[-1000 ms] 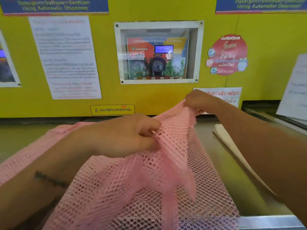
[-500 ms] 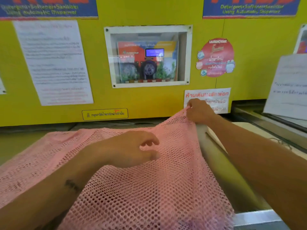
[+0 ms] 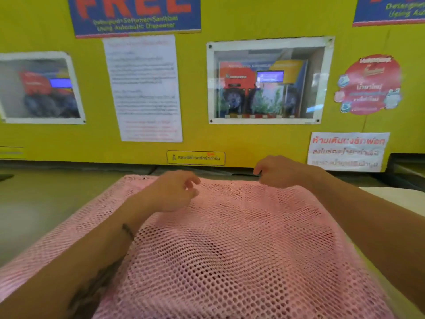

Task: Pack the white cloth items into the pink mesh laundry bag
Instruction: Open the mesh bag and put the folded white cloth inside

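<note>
Bag: a pink open-weave mesh laundry bag [image 3: 241, 245] lies spread flat on the grey bench [image 3: 46, 203] before a yellow wall.
Left hand [image 3: 172, 192]: hovers on the mesh, fingers loosely apart, gripping nothing.
Right hand [image 3: 279, 172]: fingers curled together at the bag's far edge, seemingly pinching it.
White cloth: a pale slab [image 3: 395, 199] lies just right of the bag.
Risk: the two mesh layers may cling, so the mouth stays closed; fingers could snag in the holes.
</note>
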Available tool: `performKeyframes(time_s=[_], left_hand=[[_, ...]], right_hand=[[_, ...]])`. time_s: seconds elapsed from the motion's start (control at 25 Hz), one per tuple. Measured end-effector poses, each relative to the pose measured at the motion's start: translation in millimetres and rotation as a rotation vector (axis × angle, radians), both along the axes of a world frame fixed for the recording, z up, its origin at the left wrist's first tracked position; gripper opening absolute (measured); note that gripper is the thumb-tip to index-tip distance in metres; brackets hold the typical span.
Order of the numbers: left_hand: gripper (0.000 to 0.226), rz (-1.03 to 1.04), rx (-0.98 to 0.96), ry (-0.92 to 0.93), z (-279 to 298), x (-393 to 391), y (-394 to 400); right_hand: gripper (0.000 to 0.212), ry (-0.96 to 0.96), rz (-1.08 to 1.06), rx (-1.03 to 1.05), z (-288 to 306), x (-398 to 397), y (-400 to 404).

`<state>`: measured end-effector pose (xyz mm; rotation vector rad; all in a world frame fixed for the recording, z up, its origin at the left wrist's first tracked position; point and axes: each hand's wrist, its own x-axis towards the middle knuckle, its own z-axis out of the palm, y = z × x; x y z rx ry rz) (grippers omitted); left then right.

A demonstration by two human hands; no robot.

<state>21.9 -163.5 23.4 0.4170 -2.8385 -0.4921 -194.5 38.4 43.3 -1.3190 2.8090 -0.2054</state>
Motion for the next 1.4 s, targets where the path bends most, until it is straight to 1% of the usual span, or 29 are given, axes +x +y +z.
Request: performKeyframes(time_s=[0.08, 0.2, 0.28, 0.4, 0.48, 0.56, 0.68, 0.72, 0.84, 0.96, 1.04, 1.08, 1.12, 1.16, 1.2, 1.24, 1.32, 1.36, 1.4], left_hand=[[0.027, 0.141, -0.011, 0.063, -3.9, 12.8, -42.8], [0.032, 0.323, -0.015, 0.074, -8.6, 36.7, -101.6], [0.038, 0.368, -0.022, 0.027, -12.6, 46.5, -130.0], [0.050, 0.397, -0.020, -0.039, -21.1, 51.0, -159.0], [0.050, 0.404, 0.006, -0.043, -28.3, 48.5, -172.6], [0.041, 0.399, -0.001, -0.015, -34.2, 44.9, -183.3], [0.010, 0.391, -0.004, 0.044, -39.2, 37.8, -189.3], [0.004, 0.383, -0.001, 0.061, -39.7, 36.3, -190.4], [0.007, 0.375, 0.034, 0.145, -37.9, 35.8, -195.5], [0.016, 0.409, 0.091, 0.169, -31.1, 43.1, -204.3], [0.018, 0.447, 0.116, 0.167, -29.2, 48.4, -211.1], [0.017, 0.475, 0.130, 0.166, -28.9, 51.1, -214.0], [0.017, 0.498, 0.140, 0.163, -29.5, 53.7, -217.1], [0.019, 0.513, 0.144, 0.161, -30.1, 56.1, -218.8], [0.023, 0.521, 0.146, 0.156, -31.1, 58.1, -219.9], [0.028, 0.524, 0.150, 0.150, -31.8, 59.5, -220.5], [0.034, 0.532, 0.161, 0.132, -31.7, 61.0, -220.8], [0.035, 0.531, 0.164, 0.127, -30.7, 61.6, -220.1], [0.035, 0.530, 0.161, 0.119, -29.8, 62.5, -218.5]], right_hand=[[0.040, -0.015, 0.070, 0.031, -1.9, 13.1, -33.3], [0.041, -0.019, 0.127, 0.060, -2.8, 36.8, -84.6], [0.038, -0.009, 0.151, 0.053, -4.2, 52.5, -118.2], [0.040, 0.008, 0.165, 0.050, -9.9, 75.7, -166.6], [0.043, 0.023, 0.171, 0.035, -15.8, 88.8, -194.9], [0.048, 0.056, 0.178, 0.004, -21.8, 100.7, -221.0], [0.048, 0.159, 0.170, -0.001, -27.7, 113.6, -252.6], [0.046, 0.186, 0.163, 0.011, -28.9, 117.2, -262.4], [0.031, 0.227, 0.151, 0.010, -32.1, 124.5, -283.3], [0.016, 0.238, 0.107, -0.123, -24.8, 127.4, -305.4], [0.012, 0.199, 0.077, -0.195, -15.8, 128.0, -322.8], [0.014, 0.162, 0.064, -0.221, -13.3, 128.2, -331.4], [0.023, 0.123, 0.057, -0.230, -12.4, 129.3, -338.8], [0.032, 0.100, 0.065, -0.214, -14.2, 129.8, -344.7], [0.035, 0.089, 0.068, -0.171, -17.5, 130.9, -348.7], [0.032, 0.090, 0.065, -0.124, -20.7, 132.7, -350.2], [0.018, 0.096, 0.059, -0.102, -24.3, 134.4, -349.5], [0.012, 0.085, 0.078, -0.087, -23.4, 135.0, -348.7], [0.011, 0.063, 0.118, -0.044, -21.0, 136.1, -346.5]])
